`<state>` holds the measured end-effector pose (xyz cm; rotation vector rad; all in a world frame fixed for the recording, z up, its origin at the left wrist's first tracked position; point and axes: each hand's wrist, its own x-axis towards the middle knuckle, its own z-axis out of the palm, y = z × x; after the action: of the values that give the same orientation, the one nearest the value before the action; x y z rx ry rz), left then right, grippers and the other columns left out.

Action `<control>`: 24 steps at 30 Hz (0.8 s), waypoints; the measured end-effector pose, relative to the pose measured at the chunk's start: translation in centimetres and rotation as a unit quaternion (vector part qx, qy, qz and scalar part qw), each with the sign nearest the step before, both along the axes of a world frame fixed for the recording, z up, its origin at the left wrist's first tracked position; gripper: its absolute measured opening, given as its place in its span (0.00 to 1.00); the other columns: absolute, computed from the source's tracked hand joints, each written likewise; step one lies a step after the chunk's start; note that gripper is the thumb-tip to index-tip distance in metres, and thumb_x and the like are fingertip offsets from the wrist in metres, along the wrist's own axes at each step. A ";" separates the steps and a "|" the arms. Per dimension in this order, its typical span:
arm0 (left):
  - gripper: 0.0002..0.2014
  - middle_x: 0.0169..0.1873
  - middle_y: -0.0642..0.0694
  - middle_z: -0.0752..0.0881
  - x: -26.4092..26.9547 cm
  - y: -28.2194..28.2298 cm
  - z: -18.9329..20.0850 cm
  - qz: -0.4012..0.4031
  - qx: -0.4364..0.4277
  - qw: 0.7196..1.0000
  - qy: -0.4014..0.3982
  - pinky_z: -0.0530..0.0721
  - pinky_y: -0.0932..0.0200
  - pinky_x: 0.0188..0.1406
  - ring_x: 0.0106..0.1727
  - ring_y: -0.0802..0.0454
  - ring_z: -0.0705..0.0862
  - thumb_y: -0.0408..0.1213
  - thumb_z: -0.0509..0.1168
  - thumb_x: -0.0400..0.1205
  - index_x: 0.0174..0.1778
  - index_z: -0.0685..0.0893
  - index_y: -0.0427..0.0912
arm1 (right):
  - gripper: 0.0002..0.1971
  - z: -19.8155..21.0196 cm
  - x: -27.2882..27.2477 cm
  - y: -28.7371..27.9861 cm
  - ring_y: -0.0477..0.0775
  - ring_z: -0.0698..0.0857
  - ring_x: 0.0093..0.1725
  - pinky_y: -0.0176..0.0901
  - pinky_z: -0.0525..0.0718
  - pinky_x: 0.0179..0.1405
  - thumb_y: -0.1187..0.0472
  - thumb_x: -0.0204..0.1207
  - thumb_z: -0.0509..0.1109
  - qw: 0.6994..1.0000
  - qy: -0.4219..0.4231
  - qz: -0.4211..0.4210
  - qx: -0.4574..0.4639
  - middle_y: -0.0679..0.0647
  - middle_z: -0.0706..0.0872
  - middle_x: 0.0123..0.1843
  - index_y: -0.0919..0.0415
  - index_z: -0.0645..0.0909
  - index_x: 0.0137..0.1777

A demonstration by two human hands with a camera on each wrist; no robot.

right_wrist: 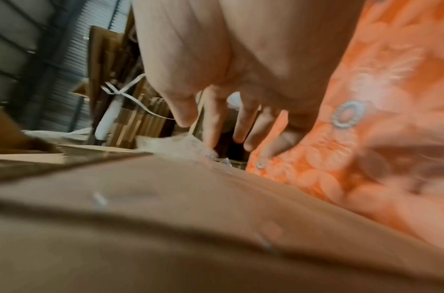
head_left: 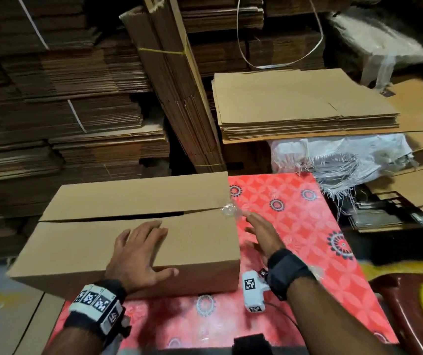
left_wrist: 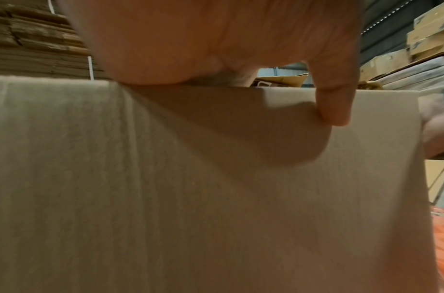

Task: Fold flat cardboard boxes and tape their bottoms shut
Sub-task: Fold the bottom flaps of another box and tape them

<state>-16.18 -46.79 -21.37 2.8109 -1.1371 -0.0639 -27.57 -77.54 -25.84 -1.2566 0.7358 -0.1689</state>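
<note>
I am pressing my left hand [head_left: 138, 252] flat, fingers spread, on the near flap of the box [head_left: 82, 249], which is sitting bottom-up on the red table [head_left: 307, 226]. My right hand [head_left: 261, 229] is hovering open and holding nothing, just off the box's right end. The seam [head_left: 128, 217] is running from nine to three o'clock, still gaping in the middle. A crumpled tape end [head_left: 228, 209] is clinging at its three o'clock end, at about eleven o'clock from my right fingertips, so the right hand is the nearer one. I am judging that it needs pulling along the seam. Whether the fingers are touching it, blur in the right wrist view is hiding. I am seeing no roll for certain.
</note>
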 end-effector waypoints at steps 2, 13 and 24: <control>0.54 0.83 0.56 0.64 -0.3 -0.7 0.9 0.019 0.000 0.999 0.028 0.55 0.34 0.81 0.84 0.55 0.62 0.87 0.52 0.62 0.79 0.71 0.57 | 0.10 1.5 0.5 -1.1 0.54 0.84 0.63 0.51 0.85 0.56 0.48 0.85 0.70 0.994 0.002 -0.079 -0.069 0.49 0.84 0.65 0.49 0.80 0.61; 0.68 0.90 0.44 0.45 -3.9 -11.6 0.8 0.035 0.037 0.998 0.047 0.37 0.34 0.86 0.90 0.51 0.42 0.88 0.47 0.65 0.90 0.43 0.39 | 0.07 4.9 5.3 0.1 0.58 0.85 0.48 0.49 0.83 0.46 0.53 0.77 0.77 0.808 -0.011 0.112 -0.578 0.52 0.87 0.46 0.55 0.84 0.46; 0.67 0.90 0.44 0.43 -3.8 -11.6 0.5 0.030 0.050 0.997 0.044 0.40 0.36 0.87 0.90 0.50 0.41 0.89 0.43 0.66 0.90 0.46 0.39 | 0.11 1.9 1.7 -2.7 0.59 0.89 0.57 0.53 0.90 0.54 0.50 0.83 0.70 0.976 -0.016 -0.016 -0.217 0.53 0.92 0.50 0.55 0.91 0.51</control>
<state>-19.96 -58.39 -20.87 2.8932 -1.0589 -0.2438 -25.89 -80.19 -23.92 -1.6525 0.7132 -0.3902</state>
